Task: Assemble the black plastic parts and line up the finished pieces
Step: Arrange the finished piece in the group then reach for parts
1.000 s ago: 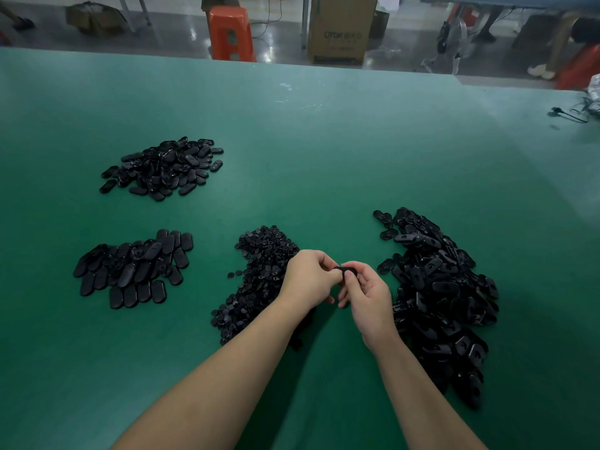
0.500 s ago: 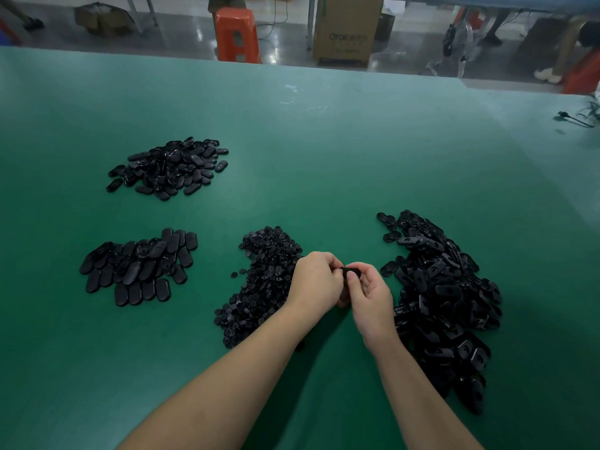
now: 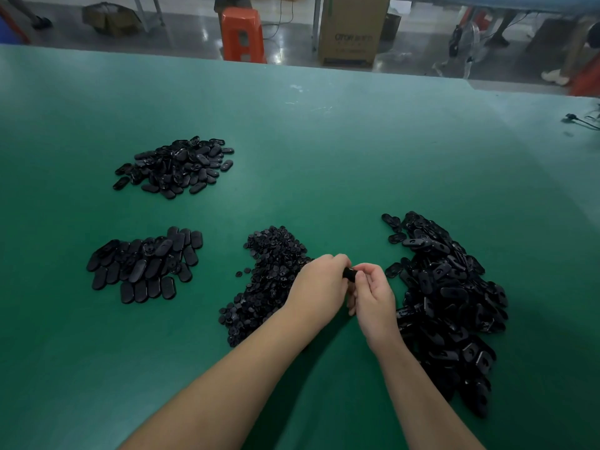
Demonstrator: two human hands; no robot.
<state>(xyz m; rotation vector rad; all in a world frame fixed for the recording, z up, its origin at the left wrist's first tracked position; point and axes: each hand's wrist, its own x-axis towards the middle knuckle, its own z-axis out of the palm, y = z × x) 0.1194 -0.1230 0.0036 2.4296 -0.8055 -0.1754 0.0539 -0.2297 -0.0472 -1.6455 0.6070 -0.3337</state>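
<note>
My left hand (image 3: pixel 319 287) and my right hand (image 3: pixel 373 295) meet above the green table (image 3: pixel 324 151) and both grip one small black plastic part (image 3: pixel 350 274) between their fingertips. Most of the part is hidden by my fingers. Left of my hands lies a heap of small round black pieces (image 3: pixel 269 277). On the right is a big heap of black oval shells (image 3: pixel 448 303). A group of flat oval pieces lined up in rows (image 3: pixel 146 264) sits at the left, with another loose pile of oval pieces (image 3: pixel 175 167) behind it.
Beyond the table's far edge stand an orange plastic stool (image 3: pixel 243 34) and a cardboard box (image 3: pixel 352 27) on a grey floor. A black cable (image 3: pixel 581 120) lies at the table's right edge. Someone's feet show at the far right.
My hands have stayed together on the part; the right fingers have shifted over it. The view has tilted slightly.
</note>
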